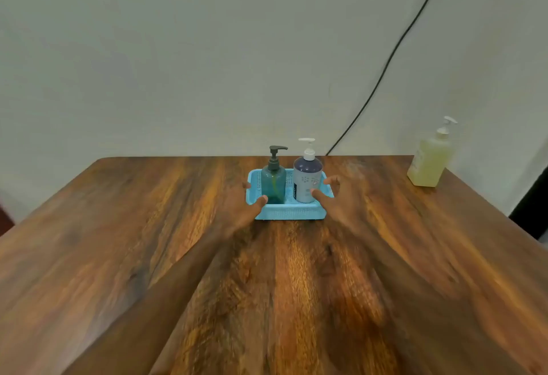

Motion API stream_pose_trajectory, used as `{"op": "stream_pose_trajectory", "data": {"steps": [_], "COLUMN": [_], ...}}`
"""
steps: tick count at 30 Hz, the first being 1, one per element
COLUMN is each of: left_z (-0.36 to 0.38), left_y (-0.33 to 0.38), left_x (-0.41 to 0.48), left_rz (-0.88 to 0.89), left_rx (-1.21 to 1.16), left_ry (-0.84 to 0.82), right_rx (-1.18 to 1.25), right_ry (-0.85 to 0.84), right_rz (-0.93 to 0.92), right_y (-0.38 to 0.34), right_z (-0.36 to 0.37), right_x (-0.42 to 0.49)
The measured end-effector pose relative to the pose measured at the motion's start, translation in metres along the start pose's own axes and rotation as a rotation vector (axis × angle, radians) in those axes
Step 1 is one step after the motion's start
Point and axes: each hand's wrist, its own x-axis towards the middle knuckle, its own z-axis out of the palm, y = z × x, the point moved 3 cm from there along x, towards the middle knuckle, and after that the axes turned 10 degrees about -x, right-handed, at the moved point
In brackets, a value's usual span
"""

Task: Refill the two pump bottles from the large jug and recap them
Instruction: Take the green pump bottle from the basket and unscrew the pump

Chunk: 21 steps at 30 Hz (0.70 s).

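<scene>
Two blurs: left hand (237, 207) and right hand (342, 198) at basket (289, 213) ends; fingers (329, 180) spread, hold unclear

Both arms outstretched, left hand (238, 207), right hand (344, 201), fingers loosely spread

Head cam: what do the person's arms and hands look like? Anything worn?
Both bare: the left hand and right hand show no gloves, rings or watch. The forearms are bare too, no sleeves in frame. Blur hides fine detail.

1 head camera looks down across table (148, 241).
</scene>
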Motion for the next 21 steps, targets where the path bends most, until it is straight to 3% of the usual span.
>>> {"op": "stream_pose_trajectory", "data": {"steps": [4, 8, 13, 21], "left_z": [-0.005, -0.003, -0.007, -0.016], "left_y": [-0.002, 0.005, 0.004, 0.019], "left_x": [0.001, -0.004, 0.010, -0.002], "left_rz": [-0.051, -0.081, -0.285, -0.142], "left_rx": [0.020, -0.022, -0.036, 0.010], "left_ry": [0.027, 0.024, -0.012, 0.053], "right_rx": [-0.116, -0.085, -0.037, 0.016], "right_ry": [-0.060, -0.073, -0.306, -0.205], "right_rz": [0.016, 0.040, -0.022, -0.075], "right_y": [0.009, 0.009, 0.015, 0.018], "right_z": [0.005, 0.006, 0.003, -0.005], "right_x": [-0.008, -0.011, -0.014, -0.025]}}
